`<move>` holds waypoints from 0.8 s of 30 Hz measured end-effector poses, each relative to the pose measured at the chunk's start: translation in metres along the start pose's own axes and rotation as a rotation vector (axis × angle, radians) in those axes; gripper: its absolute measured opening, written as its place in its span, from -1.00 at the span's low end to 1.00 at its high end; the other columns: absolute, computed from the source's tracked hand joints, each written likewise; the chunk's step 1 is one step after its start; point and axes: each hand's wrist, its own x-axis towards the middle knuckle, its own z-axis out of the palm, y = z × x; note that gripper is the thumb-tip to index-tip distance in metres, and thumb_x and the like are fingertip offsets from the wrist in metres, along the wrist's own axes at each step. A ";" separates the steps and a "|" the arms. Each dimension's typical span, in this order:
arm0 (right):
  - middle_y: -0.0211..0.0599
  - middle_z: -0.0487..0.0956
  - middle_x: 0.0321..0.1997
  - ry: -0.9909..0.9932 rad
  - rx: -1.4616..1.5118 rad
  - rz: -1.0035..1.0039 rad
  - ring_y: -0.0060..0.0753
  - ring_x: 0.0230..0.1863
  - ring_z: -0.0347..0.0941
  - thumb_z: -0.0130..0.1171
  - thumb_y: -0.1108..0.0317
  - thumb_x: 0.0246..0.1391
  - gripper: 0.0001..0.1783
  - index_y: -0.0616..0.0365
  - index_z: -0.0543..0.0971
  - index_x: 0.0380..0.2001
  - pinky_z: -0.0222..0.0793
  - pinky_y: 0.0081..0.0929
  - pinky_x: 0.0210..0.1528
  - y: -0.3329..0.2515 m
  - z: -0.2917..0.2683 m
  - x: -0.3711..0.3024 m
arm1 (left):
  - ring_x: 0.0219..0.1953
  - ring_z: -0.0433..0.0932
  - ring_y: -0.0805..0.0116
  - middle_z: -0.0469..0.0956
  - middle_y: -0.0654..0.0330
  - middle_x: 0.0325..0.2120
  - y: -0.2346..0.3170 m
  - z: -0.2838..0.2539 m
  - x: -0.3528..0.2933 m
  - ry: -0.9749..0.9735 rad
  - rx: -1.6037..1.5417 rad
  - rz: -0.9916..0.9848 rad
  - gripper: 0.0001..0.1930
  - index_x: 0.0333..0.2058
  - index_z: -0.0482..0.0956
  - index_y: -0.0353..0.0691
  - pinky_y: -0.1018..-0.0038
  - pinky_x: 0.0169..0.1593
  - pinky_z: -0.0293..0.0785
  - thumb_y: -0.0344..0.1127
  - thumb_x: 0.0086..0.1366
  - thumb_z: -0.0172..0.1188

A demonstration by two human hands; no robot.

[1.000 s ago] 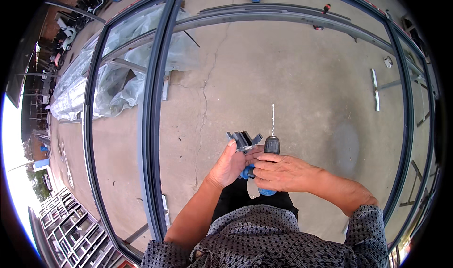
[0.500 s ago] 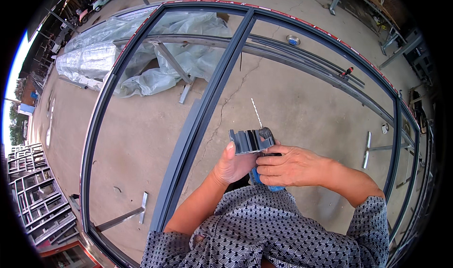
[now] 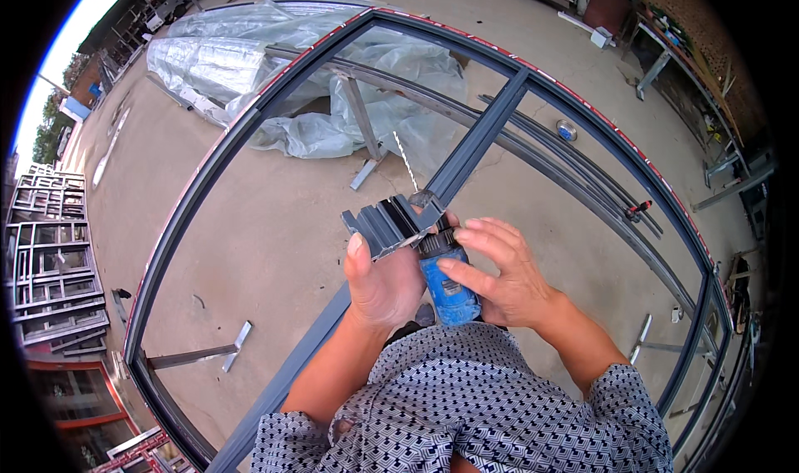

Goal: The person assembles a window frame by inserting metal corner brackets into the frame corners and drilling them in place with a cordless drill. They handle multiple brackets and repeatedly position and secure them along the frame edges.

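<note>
My left hand (image 3: 381, 281) grips a short dark grey metal profile piece (image 3: 384, 226), thumb on its near edge. Most of its fingers are hidden behind the piece; a fingertip shows beside the drill's chuck. A blue cordless drill (image 3: 450, 288) is upright just right of the piece, its long silvery drill bit (image 3: 405, 161) pointing away from me. My right hand (image 3: 514, 277) is closed on the drill, fingers at its black collar and thumb against the blue body. Around and below my hands lies a large dark grey window frame (image 3: 200, 181) with a crossbar (image 3: 487, 131).
Metal stands (image 3: 196, 356) support the frame. Crumpled clear plastic sheeting (image 3: 308, 131) covers a stack at far left. Long thin bars (image 3: 574, 169), a red-handled tool (image 3: 639, 208) and a round blue-and-silver object (image 3: 566, 130) lie to the right. Several smaller frames (image 3: 58, 265) stack at left.
The drill and profile piece have moved left and tilted, showing more of the drill's blue body. My right-hand fingers have spread and shifted on the drill. The view has turned.
</note>
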 end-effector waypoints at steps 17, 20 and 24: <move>0.05 0.42 0.34 -0.040 0.822 0.326 -0.15 0.22 0.52 0.48 0.46 -0.02 0.11 0.23 0.03 0.50 0.46 -0.27 0.18 0.167 0.079 0.054 | 0.16 0.50 -0.18 0.48 -0.28 0.12 0.002 -0.013 0.142 0.197 0.057 0.297 -0.08 0.19 0.49 -0.26 -0.03 0.26 0.44 0.54 0.25 0.09; -0.23 0.66 -0.17 -0.162 0.893 0.368 -0.35 -0.20 0.65 0.46 0.40 0.06 -0.42 0.21 0.46 0.13 0.56 -0.36 -0.10 0.194 0.086 0.072 | 0.18 0.49 -0.19 0.46 -0.29 0.14 -0.002 -0.010 0.162 0.196 0.006 0.331 -0.07 0.20 0.48 -0.26 -0.03 0.26 0.43 0.54 0.25 0.07; -0.30 0.67 -0.33 -0.220 0.992 0.396 -0.40 -0.31 0.64 0.40 0.42 0.12 -0.82 0.18 0.60 -0.25 0.55 -0.41 -0.24 0.216 0.105 0.089 | 0.21 0.48 -0.17 0.41 -0.28 0.24 0.003 -0.025 0.183 0.240 0.129 0.354 -0.13 0.22 0.52 -0.21 -0.04 0.27 0.41 0.50 0.32 0.04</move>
